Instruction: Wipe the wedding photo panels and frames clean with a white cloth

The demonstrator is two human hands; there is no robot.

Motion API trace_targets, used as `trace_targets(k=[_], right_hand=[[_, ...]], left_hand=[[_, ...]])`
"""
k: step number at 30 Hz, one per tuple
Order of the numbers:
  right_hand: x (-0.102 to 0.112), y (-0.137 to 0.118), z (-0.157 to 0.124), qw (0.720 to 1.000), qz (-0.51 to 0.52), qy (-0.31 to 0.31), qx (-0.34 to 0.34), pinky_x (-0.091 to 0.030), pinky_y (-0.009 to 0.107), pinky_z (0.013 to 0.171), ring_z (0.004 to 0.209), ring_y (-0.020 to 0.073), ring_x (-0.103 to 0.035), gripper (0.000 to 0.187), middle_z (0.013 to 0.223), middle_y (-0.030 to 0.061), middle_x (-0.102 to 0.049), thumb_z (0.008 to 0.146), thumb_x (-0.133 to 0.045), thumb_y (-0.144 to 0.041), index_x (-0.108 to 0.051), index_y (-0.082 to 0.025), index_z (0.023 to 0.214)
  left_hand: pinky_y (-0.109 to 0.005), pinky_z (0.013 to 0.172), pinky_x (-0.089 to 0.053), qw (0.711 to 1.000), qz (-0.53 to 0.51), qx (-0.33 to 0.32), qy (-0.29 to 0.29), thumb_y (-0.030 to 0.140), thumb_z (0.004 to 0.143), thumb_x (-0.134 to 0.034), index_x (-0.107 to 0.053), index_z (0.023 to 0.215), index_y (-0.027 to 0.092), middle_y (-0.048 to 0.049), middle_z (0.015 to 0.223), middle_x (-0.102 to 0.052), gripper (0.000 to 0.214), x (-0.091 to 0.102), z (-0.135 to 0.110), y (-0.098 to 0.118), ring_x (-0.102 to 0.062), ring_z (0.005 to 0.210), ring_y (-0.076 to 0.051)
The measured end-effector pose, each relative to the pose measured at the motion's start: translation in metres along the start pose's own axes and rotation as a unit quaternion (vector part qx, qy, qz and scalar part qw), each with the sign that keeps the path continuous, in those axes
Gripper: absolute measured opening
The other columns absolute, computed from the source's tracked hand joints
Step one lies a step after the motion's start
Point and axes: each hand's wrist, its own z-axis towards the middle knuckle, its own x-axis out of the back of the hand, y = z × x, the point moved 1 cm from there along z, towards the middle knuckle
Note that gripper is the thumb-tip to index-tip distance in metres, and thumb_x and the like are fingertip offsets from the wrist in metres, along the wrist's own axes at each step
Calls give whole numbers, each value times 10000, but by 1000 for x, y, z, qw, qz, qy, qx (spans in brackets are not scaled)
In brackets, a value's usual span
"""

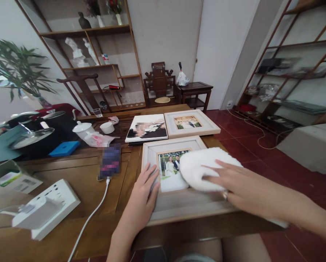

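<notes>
A light wooden picture frame (179, 209) lies face up near the table's front edge. Inside its pale mat is a photo (170, 165) of two people outdoors. My left hand (142, 194) rests along the frame's left side, fingers stretched over the rim. My right hand (231, 180) grips a thick white cloth (198, 171), pressed against the frame's face; it covers the photo's right part and the frame's upper right corner. Just behind are a second framed photo (189, 123) and a white-edged photo panel (146, 127), side by side.
The wooden table (97, 218) also bears a charging phone (110, 162), a white power strip (55, 207), a blue box (64, 148), a lidded pan (33, 140) and a white teapot (83, 129). Red floor tiles (242, 134) lie to the right.
</notes>
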Motion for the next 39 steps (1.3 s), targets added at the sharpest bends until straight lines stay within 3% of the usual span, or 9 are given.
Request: trace_targets(k=[5, 8, 12, 15, 21, 25, 30, 34, 39], right_hand=[[-8, 45, 46, 984, -86, 149, -54, -362, 542, 973, 1152, 339, -493, 446, 1322, 126, -510, 826, -370, -123, -533, -174, 1238], [-8, 58, 80, 979, -94, 169, -67, -380, 547, 940, 1186, 357, -461, 394, 1302, 149, -522, 864, -340, -141, -558, -144, 1192], [-12, 47, 100, 983, -105, 151, -23, -221, 569, 1056, 1337, 335, -275, 429, 1389, 83, -465, 784, -446, -108, -595, -184, 1179], [-19, 20, 88, 989, -93, 113, 31, -137, 573, 1086, 1367, 317, -214, 508, 1442, 79, -400, 735, -496, -107, -576, -204, 1227], [-17, -28, 24, 994, 14, 12, 106, -165, 498, 1121, 1368, 258, -240, 505, 1432, 59, -417, 697, -494, -72, -615, -217, 1165], [-18, -21, -4, 994, 34, 31, 99, -129, 476, 1145, 1367, 212, -249, 544, 1381, 54, -483, 671, -481, -36, -600, -240, 1161], [-36, -3, -13, 990, -5, 110, 91, 28, 644, 1081, 1342, 277, -302, 407, 1278, 113, -570, 693, -478, -71, -623, -217, 1044], [-48, -2, -15, 984, -18, 144, 98, 27, 657, 1066, 1328, 293, -323, 461, 1308, 120, -544, 617, -458, -55, -625, -218, 1014], [-54, 1, -21, 974, -31, 179, 135, -91, 633, 1090, 1346, 266, -290, 539, 1398, 114, -449, 563, -414, -35, -600, -200, 1042]], left_hand=[[-484, 1109, -290, 1000, -1, -7, 11, 276, 935, -388, -492, 1312, 197, -98, 1427, -442, 399, 1, 0, 0, -280, 1383, -250], [-485, 1106, -297, 1000, -4, -13, 17, 271, 930, -399, -500, 1303, 195, -102, 1418, -454, 394, 1, 0, 0, -288, 1380, -248], [-473, 1111, -290, 1000, -8, -4, 13, 271, 935, -390, -505, 1294, 170, -114, 1419, -450, 390, 1, 0, -1, -283, 1383, -238], [-467, 1114, -283, 1000, -18, 4, 16, 269, 938, -385, -516, 1280, 168, -115, 1407, -463, 380, 0, 0, -1, -291, 1380, -230], [-446, 1104, -301, 996, -31, 24, 77, 263, 923, -406, -533, 1247, 152, -138, 1418, -433, 366, -2, 0, -2, -350, 1350, -235], [-479, 1093, -301, 987, -12, 86, 138, 282, 882, -472, -462, 1309, 128, -182, 1446, -370, 454, -1, -1, -2, -342, 1350, -282], [-482, 1069, -341, 973, -84, 175, 124, 309, 843, -533, -367, 1370, 113, -182, 1395, -459, 586, 1, 1, -2, -431, 1293, -296], [-425, 993, -436, 935, -199, 266, 125, 311, 788, -619, -436, 1306, 89, -183, 1261, -585, 594, 7, 3, 0, -564, 1168, -289], [-329, 786, -548, 853, -405, 325, 55, 295, 777, -656, -562, 1139, 118, -129, 1065, -701, 414, 11, 2, 7, -671, 983, -252]])
